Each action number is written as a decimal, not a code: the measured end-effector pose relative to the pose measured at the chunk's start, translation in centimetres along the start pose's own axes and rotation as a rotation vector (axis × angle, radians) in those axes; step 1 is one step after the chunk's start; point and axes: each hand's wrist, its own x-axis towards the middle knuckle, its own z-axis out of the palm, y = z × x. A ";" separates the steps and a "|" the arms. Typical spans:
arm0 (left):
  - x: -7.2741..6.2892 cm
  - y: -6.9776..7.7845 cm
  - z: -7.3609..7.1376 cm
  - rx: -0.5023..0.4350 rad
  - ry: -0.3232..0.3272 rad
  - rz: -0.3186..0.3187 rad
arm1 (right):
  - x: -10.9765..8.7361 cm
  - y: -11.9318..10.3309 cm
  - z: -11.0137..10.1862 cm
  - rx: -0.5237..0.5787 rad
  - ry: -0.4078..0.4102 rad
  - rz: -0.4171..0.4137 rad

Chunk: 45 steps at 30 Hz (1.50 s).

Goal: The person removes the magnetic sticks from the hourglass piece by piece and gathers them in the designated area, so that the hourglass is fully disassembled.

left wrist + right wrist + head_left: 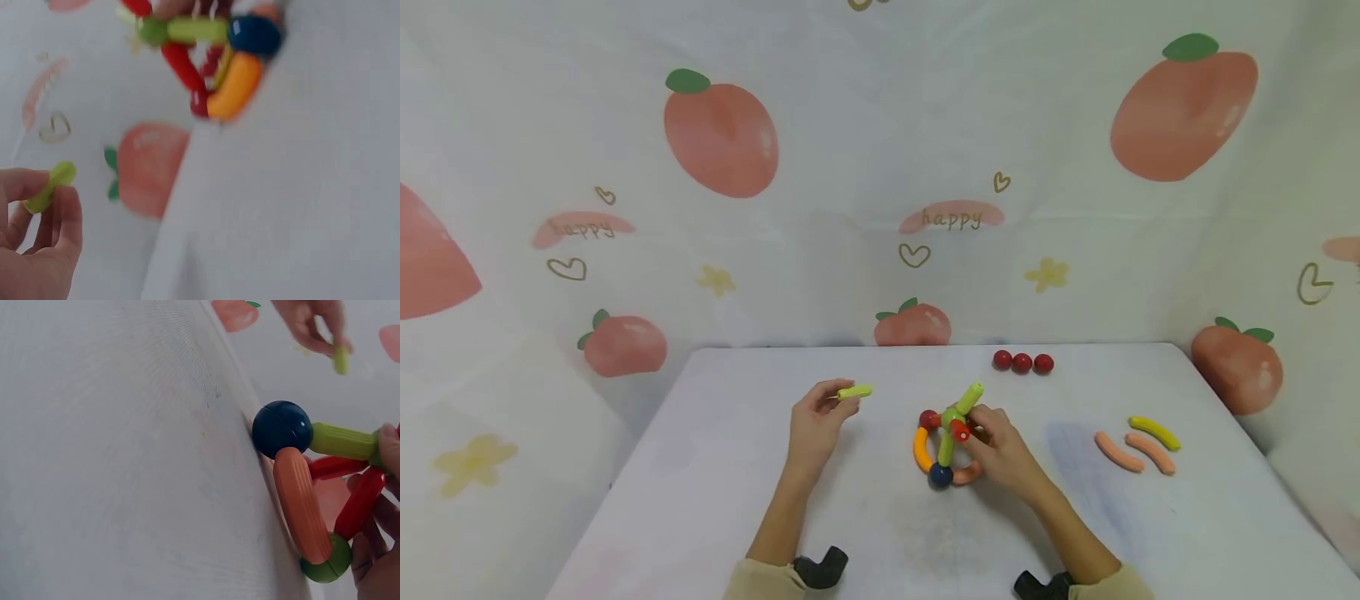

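Note:
My left hand point(816, 425) pinches a short yellow-green rod point(855, 391) between thumb and fingers, raised to the left of a ball-and-rod toy structure. My right hand point(1006, 454) grips that structure near its light green ball point(953, 418) at the top. From this ball, one yellow-green rod point(971, 397) sticks up, and another point(342, 442) runs down to a dark blue ball point(282, 429). Curved orange point(236, 86) and salmon point(300, 503) rods join the blue ball to a red ball point(199, 104) and a green ball point(328, 559). Red rods point(360, 501) slope upward; right fingers cover part of the structure.
Three dark red balls point(1022, 362) lie in a row near the table's back edge. To the right are two curved salmon rods point(1118, 452) and a curved yellow rod point(1154, 433). A fruit-printed cloth point(835, 275) hangs behind the white table point(700, 467).

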 end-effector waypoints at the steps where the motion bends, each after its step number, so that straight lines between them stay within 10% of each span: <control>1: 0.1 -0.4 -1.1 0.046 0.011 -0.038 | 0.0 0.1 -0.1 -0.006 0.000 -0.009; 11: 1.5 -3.4 -10.7 0.567 0.020 -0.162 | 0.0 0.5 0.0 0.011 0.009 -0.025; 21: 1.5 -4.0 -12.1 0.746 -0.023 -0.136 | 0.2 0.1 0.0 -0.007 -0.001 0.012; 25: 0.7 -2.9 -9.3 0.627 -0.035 -0.028 | 0.2 0.1 0.0 -0.002 0.000 0.014; 31: -2.1 0.5 -1.1 0.338 -0.145 0.152 | 0.1 0.1 0.0 0.007 0.014 0.010; 37: -4.0 1.4 6.4 0.237 -0.290 0.249 | 0.0 0.3 -0.1 -0.006 0.038 -0.048; 45: -4.6 1.2 10.3 0.148 -0.341 0.295 | -0.1 0.8 0.0 -0.006 0.046 -0.124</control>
